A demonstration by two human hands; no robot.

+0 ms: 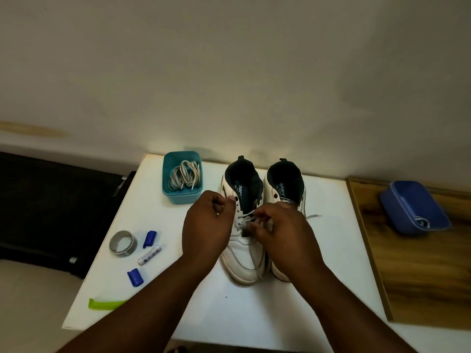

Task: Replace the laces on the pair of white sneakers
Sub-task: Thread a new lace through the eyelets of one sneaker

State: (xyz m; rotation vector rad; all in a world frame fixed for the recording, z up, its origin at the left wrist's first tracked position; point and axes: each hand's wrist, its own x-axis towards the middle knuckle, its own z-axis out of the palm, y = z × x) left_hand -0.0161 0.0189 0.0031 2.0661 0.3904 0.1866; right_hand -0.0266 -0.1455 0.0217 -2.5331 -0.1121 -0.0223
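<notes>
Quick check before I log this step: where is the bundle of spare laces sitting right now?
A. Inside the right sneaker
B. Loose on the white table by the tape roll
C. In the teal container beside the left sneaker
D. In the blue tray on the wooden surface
C: the coiled spare laces lie inside the teal container, which stands on the white table just left of the left sneaker.

The word "sparx" can be read in blue letters on the pale insole inside the right-hand white sneaker with the dark lining (285, 189), near the middle of the frame. The same word shows inside the left-hand white sneaker with the dark lining (243, 179), but its first letter is hidden, so it reads "parx". The small white battery with a dark end (149, 255), at lower left on the white table, has print on it, too small to read.
</notes>
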